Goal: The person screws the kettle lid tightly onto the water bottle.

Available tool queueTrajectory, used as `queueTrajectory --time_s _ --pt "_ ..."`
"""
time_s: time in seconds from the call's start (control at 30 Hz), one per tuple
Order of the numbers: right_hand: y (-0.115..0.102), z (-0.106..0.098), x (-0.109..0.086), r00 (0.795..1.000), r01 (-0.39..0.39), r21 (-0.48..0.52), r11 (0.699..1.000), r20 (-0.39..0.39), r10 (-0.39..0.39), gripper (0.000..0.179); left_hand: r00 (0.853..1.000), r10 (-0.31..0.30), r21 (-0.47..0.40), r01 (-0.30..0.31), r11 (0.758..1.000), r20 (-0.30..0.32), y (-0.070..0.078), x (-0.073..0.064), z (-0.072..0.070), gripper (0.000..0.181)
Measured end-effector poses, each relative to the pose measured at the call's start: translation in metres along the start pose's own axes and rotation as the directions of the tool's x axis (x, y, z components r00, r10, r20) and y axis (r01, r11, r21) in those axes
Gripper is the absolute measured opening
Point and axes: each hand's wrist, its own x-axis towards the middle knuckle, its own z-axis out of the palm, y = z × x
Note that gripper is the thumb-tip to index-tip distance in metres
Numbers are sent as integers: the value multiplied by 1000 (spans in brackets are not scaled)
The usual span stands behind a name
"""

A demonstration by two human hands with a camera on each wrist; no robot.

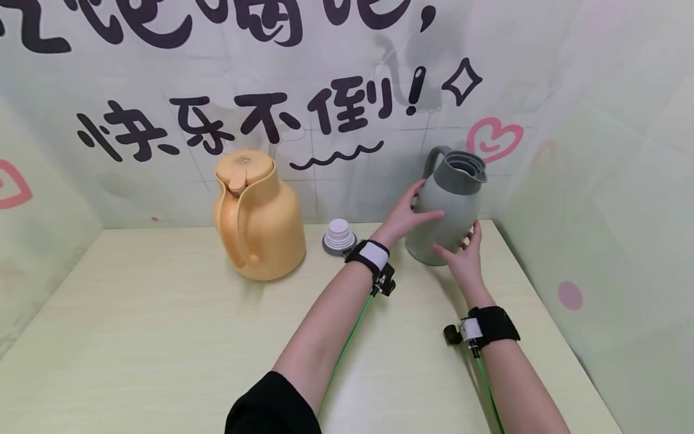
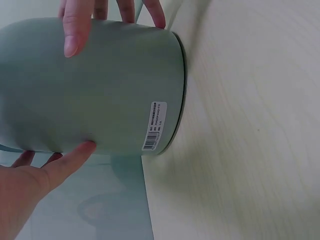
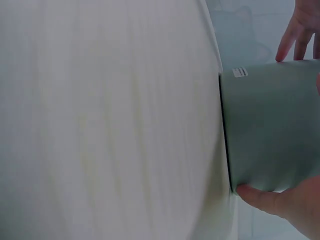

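A grey-green thermos jug [image 1: 452, 211] stands at the back right of the table, its threaded mouth uncovered. My left hand [image 1: 406, 216] holds its left side around mid-height, thumb across the front. Lower down, my right hand [image 1: 465, 262] grips the right side, thumb near the base. In the left wrist view, a barcode label [image 2: 155, 126] shows on the jug close to its bottom rim. The right wrist view has the jug's base [image 3: 227, 130] against the tabletop; whether it bears fully on it, I cannot tell. Parts of the fingers are hidden behind the jug.
A yellow-orange thermos jug [image 1: 271, 223] with its lid on stands at the back left. Between the jugs sits a white stopper on a grey base [image 1: 339, 236]. Printed sheets [image 1: 379, 157] wall the table's back and sides. Green cables [image 1: 349, 343] run from the wrist cameras.
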Motion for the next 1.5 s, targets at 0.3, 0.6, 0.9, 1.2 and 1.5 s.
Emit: queueTrajectory --time_s 0.3,0.6,0.9,1.2,1.5 --pt "3 -6 3 1000 -20 20 1000 -17 20 103 999 -31 -52 30 998 -8 2 2 2 82" --pt "2 -5 5 1000 -23 33 999 -18 24 104 1000 -14 -8 14 1000 -9 4 5 0 84" --pt "-1 -6 6 1000 9 35 999 27 -9 103 1000 -9 -9 9 1000 -29 3 3 0 82" --pt "-5 -7 -3 998 41 47 998 45 -43 104 999 26 46 -25 999 -38 7 -6 1 84" --pt "-12 -13 -16 995 78 -3 997 64 -77 107 997 48 89 -42 995 -60 17 -25 0 86"
